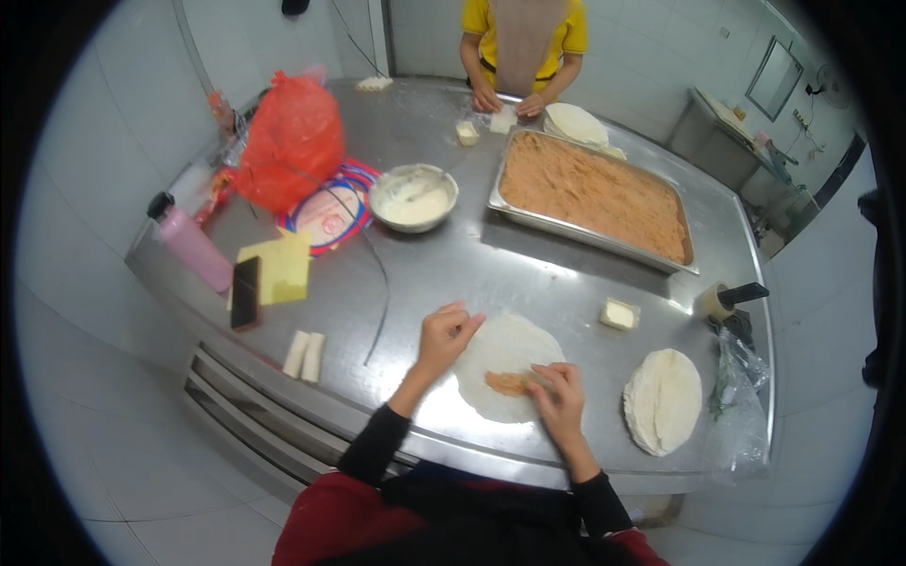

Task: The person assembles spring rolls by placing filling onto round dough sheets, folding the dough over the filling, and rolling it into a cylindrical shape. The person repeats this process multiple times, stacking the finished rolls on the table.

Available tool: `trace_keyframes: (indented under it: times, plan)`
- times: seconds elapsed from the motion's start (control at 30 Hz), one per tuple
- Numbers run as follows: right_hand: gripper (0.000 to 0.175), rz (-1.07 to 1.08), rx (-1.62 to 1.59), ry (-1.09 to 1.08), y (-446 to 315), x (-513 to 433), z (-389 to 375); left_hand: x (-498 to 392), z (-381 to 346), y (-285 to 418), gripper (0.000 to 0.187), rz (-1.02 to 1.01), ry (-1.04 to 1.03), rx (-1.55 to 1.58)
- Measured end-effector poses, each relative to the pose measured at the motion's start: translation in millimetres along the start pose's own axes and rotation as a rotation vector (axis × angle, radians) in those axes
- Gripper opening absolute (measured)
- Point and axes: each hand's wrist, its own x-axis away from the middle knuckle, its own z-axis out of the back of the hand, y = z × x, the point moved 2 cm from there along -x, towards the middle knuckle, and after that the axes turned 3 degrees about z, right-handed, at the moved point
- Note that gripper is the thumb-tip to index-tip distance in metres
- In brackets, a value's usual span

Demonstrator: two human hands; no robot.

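Note:
A thin round dough wrapper [506,341] lies flat on the steel table before me. A strip of orange-brown filling [508,383] rests on its lower part. My right hand [563,400] is at the right end of that strip, thumb and fingers apart. My left hand [444,338] hovers at the wrapper's upper left edge with its fingers curled; whether it pinches anything is hidden. To the right sits a stack of round wrappers [663,402], with a small container of white paste [620,314] above it. Two finished rolls [304,356] lie at the left.
Farther back stand a steel tray of filling [594,244] and a bowl of white batter [414,205]. Leftward are a red plastic bag [294,141], a pink bottle [191,244] and a phone [246,293]. A tape roll [715,302] lies right. A co-worker [525,49] handles a wrapper across the table.

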Motion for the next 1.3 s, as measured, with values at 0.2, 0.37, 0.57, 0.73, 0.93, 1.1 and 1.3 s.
trace_keyframes:
  times: [0.2,0.37,0.57,0.73,0.93,1.1,1.3]
  plan:
    - [0.035,-0.028,-0.032,0.046,12.4,2.1,1.6,-28.0,-25.5,139.5,0.036,-0.466,0.057,0.507]
    - [0.030,-0.053,-0.043,0.082,10.1,2.1,3.2,-4.5,-48.0,285.4,0.021,-0.488,-0.876,1.296]
    - [0.031,-0.090,-0.064,0.065,4.7,-4.2,10.5,31.4,-75.5,393.9,0.029,-0.439,-1.350,1.835]
    - [0.028,-0.073,-0.090,0.083,2.3,-3.4,11.6,53.4,-103.2,410.0,0.029,-0.406,-1.405,1.945]
    - [0.027,-0.059,-0.094,0.100,0.6,-4.7,12.9,71.3,-117.6,417.9,0.029,-0.429,-1.420,1.978]
    - [0.027,-0.073,-0.106,0.111,0.8,-4.0,12.8,83.3,-123.7,418.3,0.029,-0.434,-1.407,1.981]
    - [0.028,-0.029,-0.077,0.112,2.3,-4.2,14.1,95.6,-126.5,418.0,0.030,-0.484,-1.404,1.980]
